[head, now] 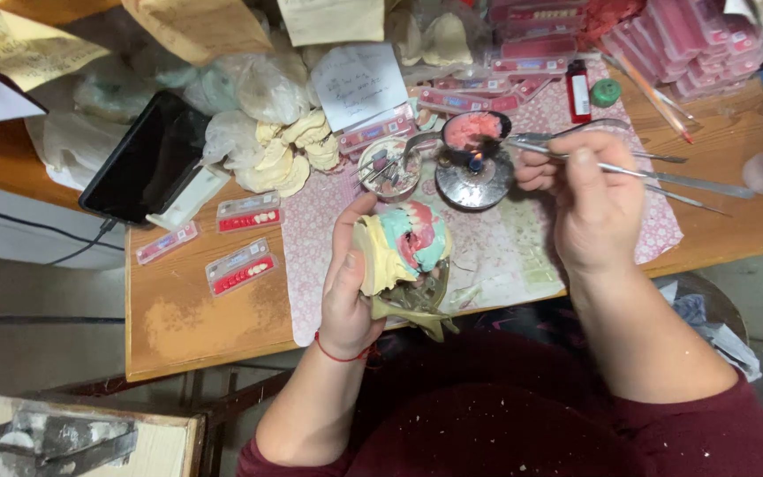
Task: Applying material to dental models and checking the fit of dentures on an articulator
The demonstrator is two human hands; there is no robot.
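My left hand [343, 287] grips a dental model [404, 250] of pale yellow plaster with pink and turquoise wax, mounted on a metal articulator, held over the table's front edge. My right hand [586, 203] pinches a thin metal wax tool [540, 150], whose tip reaches left into the small flame of a round metal burner [474, 179]. Just behind the flame a spoon-like ladle [472, 130] holds pink wax.
A floral mat [523, 252] covers the wooden table [187, 318]. More metal instruments [691, 181] lie at right. A dark tablet [147, 159], tooth strips [242, 265], plaster casts [289, 150], pink boxes [664, 35], a red lighter [578, 90] and a bur dish [389, 170] surround it.
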